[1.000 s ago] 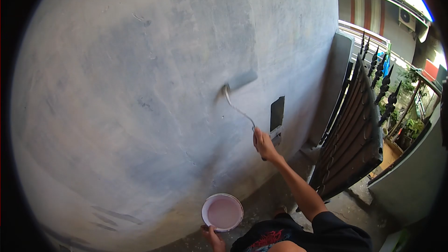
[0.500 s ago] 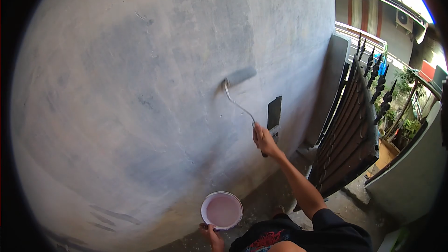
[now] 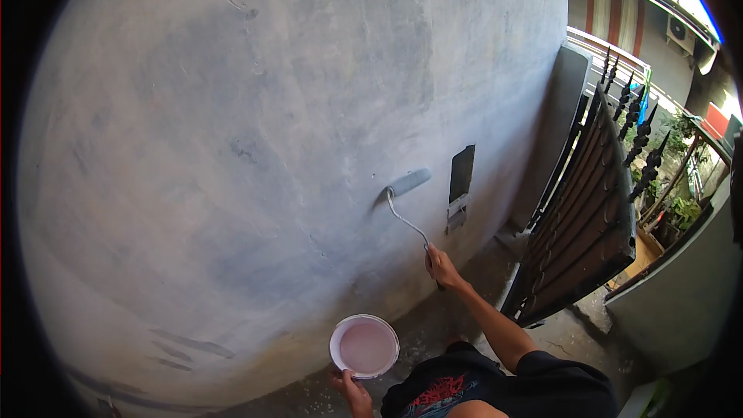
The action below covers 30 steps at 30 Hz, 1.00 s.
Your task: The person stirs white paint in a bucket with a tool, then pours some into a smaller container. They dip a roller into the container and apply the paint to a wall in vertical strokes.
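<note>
My right hand (image 3: 442,266) is wrapped round the grip of a paint roller (image 3: 409,182). The roller's sleeve lies against the patchy grey and white wall (image 3: 232,147), left of a dark rectangular opening (image 3: 462,173). A bent wire frame runs from the sleeve down to the grip. My left hand (image 3: 354,392) grips the near rim of a round white bucket (image 3: 333,347), thumb over the edge. Pinkish paint (image 3: 368,347) shows inside the bucket. The fingers beneath the bucket are mostly hidden.
A dark metal gate (image 3: 584,224) with spiked finials stands at the right, beside a grey pillar (image 3: 559,108). Beyond it are plants (image 3: 684,213) and a curved low wall (image 3: 677,302). The paint-spotted concrete floor (image 3: 569,340) lies below the gate.
My right hand has drawn the roller downward along the wall. The bucket stays in my left hand at nearly the same place. The view has shifted slightly.
</note>
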Tool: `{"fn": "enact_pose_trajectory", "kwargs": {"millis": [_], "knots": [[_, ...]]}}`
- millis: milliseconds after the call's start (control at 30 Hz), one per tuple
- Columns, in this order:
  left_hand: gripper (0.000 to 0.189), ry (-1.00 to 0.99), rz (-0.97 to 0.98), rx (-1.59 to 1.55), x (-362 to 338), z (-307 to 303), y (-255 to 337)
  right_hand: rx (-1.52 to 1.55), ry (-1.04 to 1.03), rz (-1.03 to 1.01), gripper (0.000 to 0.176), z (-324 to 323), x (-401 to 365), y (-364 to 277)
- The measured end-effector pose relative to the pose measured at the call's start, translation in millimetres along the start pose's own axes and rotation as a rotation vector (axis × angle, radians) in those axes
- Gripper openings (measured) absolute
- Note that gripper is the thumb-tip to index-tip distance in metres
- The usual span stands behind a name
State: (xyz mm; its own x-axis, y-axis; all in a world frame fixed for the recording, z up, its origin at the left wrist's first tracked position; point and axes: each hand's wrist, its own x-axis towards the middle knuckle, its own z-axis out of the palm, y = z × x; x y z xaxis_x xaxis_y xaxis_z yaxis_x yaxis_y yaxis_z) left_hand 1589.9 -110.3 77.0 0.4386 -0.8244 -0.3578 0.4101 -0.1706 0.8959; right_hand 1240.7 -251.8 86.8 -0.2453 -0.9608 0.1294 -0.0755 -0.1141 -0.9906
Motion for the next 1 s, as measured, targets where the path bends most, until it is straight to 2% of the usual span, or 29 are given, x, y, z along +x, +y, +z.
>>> {"fn": "enact_pose_trajectory", "kwargs": {"millis": [67,267,367,600,800,867,1000], "knots": [[0.036,-0.038,-0.027,-0.056,-2.0,-0.6,5.0,0.110,-0.004,0.135,0.062,3.1,-9.5,-0.3],[0.032,0.108,0.003,0.005,-11.9,7.2,7.5,0.391,-0.072,0.188,0.052,-15.7,7.7,-67.0],[0.029,0.074,0.024,-0.112,-18.7,20.1,7.0,0.319,-0.087,0.111,0.050,-32.1,22.7,-92.9],[0.033,0.076,0.103,-0.096,-52.7,35.1,8.6,0.293,-0.157,0.146,0.049,-50.1,29.0,-34.5],[0.032,0.163,0.133,-0.066,-87.6,33.1,-9.4,0.243,-0.172,0.331,0.052,-61.4,-22.3,24.8],[0.031,0.139,0.146,-0.081,-92.3,32.9,-13.4,0.123,-0.119,0.420,0.054,-64.5,-30.9,24.4],[0.030,0.149,0.144,-0.091,-102.7,31.9,-17.5,0.088,-0.080,0.359,0.054,-64.6,-28.8,3.7]]}}
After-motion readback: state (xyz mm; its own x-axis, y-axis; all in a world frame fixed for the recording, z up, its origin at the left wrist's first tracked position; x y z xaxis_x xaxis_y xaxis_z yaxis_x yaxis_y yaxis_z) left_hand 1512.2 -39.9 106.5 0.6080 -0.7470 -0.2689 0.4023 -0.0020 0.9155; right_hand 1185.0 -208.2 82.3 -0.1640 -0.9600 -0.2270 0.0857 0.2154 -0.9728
